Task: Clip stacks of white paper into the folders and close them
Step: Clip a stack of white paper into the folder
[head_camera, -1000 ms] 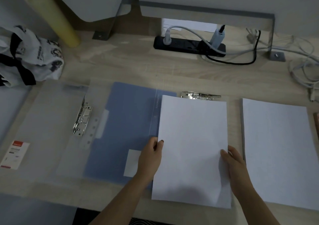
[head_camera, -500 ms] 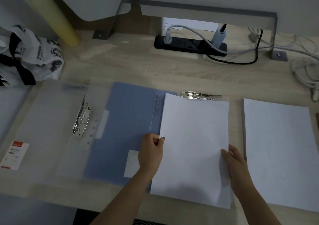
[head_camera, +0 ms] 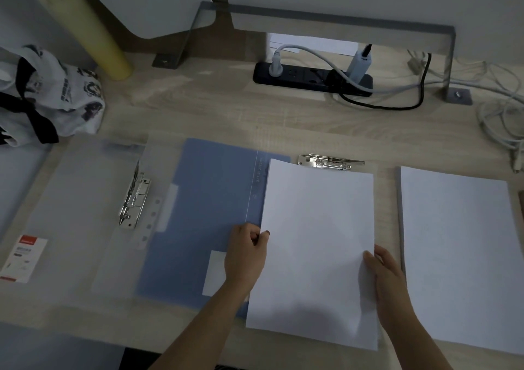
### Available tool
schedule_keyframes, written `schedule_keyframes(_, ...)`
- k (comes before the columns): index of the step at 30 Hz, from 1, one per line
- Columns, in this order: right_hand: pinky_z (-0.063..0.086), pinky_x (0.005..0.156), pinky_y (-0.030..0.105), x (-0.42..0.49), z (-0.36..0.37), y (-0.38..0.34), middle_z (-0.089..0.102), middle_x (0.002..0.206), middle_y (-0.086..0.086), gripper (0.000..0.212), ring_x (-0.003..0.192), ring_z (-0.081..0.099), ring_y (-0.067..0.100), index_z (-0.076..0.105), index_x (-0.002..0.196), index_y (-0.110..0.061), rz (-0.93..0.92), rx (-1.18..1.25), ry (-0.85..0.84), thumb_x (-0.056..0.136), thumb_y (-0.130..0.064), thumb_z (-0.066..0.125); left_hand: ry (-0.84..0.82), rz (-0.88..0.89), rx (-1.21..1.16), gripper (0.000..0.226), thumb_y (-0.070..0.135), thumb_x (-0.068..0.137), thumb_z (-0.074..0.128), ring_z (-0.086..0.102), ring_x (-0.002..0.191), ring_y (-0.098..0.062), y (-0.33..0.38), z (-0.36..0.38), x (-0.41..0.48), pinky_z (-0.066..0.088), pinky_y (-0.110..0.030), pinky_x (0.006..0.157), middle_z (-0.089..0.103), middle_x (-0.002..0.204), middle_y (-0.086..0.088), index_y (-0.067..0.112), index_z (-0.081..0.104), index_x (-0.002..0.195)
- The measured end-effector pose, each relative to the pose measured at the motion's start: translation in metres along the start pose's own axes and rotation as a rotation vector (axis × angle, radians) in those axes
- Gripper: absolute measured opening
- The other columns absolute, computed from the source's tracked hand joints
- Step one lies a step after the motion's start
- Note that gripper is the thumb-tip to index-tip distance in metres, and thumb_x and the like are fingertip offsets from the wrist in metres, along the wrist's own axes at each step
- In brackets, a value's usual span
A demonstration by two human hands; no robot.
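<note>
A stack of white paper (head_camera: 314, 245) lies on the right half of an open blue folder (head_camera: 209, 211), its top edge just below the folder's metal clip (head_camera: 329, 162). My left hand (head_camera: 246, 256) pinches the stack's left edge. My right hand (head_camera: 385, 270) holds its right edge with the thumb on top. A second stack of white paper (head_camera: 459, 256) lies flat to the right. An open clear folder (head_camera: 85, 208) with its own metal clip (head_camera: 134, 196) lies to the left, partly under the blue one.
A black power strip (head_camera: 309, 79) with plugs and cables sits at the back. White cables (head_camera: 502, 120) coil at the far right. A printed white bag (head_camera: 48, 97) and a yellow roll (head_camera: 93, 26) stand at the back left. A small label card (head_camera: 24, 257) lies near the left edge.
The paper stack has slid a little up and leftward, toward the metal clip, with both hands moving along its edges.
</note>
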State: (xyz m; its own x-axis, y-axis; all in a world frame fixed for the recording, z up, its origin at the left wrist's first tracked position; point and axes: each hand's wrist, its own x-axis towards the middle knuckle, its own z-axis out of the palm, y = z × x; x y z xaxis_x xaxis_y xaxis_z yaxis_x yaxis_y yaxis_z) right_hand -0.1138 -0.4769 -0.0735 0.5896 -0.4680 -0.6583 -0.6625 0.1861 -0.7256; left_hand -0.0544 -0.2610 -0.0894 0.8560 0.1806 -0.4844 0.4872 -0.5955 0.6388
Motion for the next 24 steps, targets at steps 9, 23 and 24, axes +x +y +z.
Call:
schedule_keyframes(9,0.044,0.094,0.045,0.000,0.005,-0.004,0.062,0.112,0.011,0.027,0.106,0.056,0.030,0.059,0.116,-0.012,-0.009,0.011,0.042,0.091,-0.019,0.052,0.079,-0.084,-0.040,0.020,0.030,0.089,0.055,0.046,0.061,-0.008,0.010,0.002,0.000,0.027,-0.022,0.051,0.053,0.072,0.005,0.019,0.051,0.072)
schedule_keyframes(23,0.043,0.074,0.031,-0.001,0.013,-0.008,0.060,0.091,-0.004,0.020,0.085,0.055,0.017,0.058,0.110,-0.018,-0.077,-0.101,0.102,0.092,-0.020,0.049,0.121,-0.088,0.010,0.019,0.029,0.091,0.053,0.043,0.059,-0.008,0.010,0.005,0.002,0.028,-0.022,0.049,0.052,0.073,0.003,0.016,0.049,0.077)
schedule_keyframes(24,0.043,0.077,0.033,0.000,0.014,-0.007,0.059,0.092,-0.003,0.021,0.088,0.054,0.019,0.058,0.110,-0.018,-0.074,-0.104,0.103,0.092,-0.020,0.049,0.125,-0.083,0.023,0.019,0.029,0.091,0.052,0.044,0.060,-0.008,0.010,0.005,0.002,0.029,-0.022,0.049,0.053,0.075,0.002,0.016,0.049,0.077)
